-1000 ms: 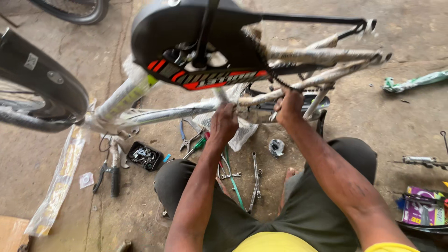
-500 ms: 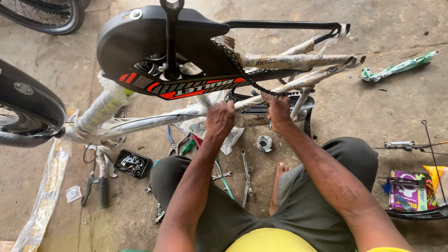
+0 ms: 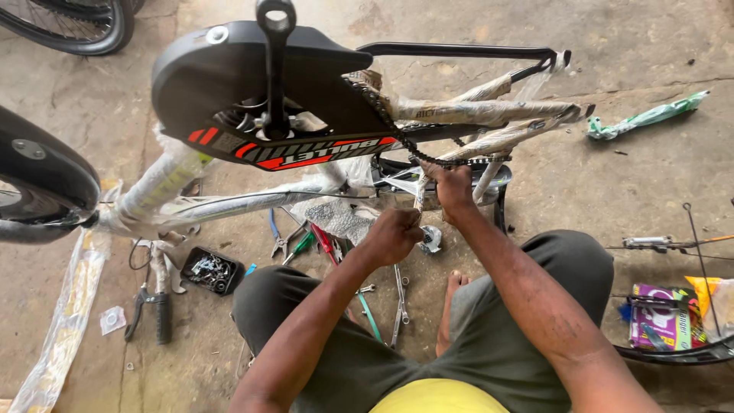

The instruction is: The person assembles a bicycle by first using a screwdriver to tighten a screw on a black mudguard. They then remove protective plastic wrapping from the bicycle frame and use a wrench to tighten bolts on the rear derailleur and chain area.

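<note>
Chain point(image 3: 428, 159) sags off the black guard point(image 3: 229, 84) just above both hands, the right hand point(image 3: 451, 187) pinching it, the left hand point(image 3: 394, 235) closed tight below on something I cannot tell, so fitting it looks underway and careful pulling seems needed.

We have a single view, from a camera worn on the head, facing steeply down and slightly forward over our own lap onto the concrete floor point(image 3: 627, 176). It sits close: our forearms fill the lower half, and the upturned bicycle frame point(image 3: 489, 115) with its black chain guard point(image 3: 222, 76) spans the top. No second view shares the scene.
</note>
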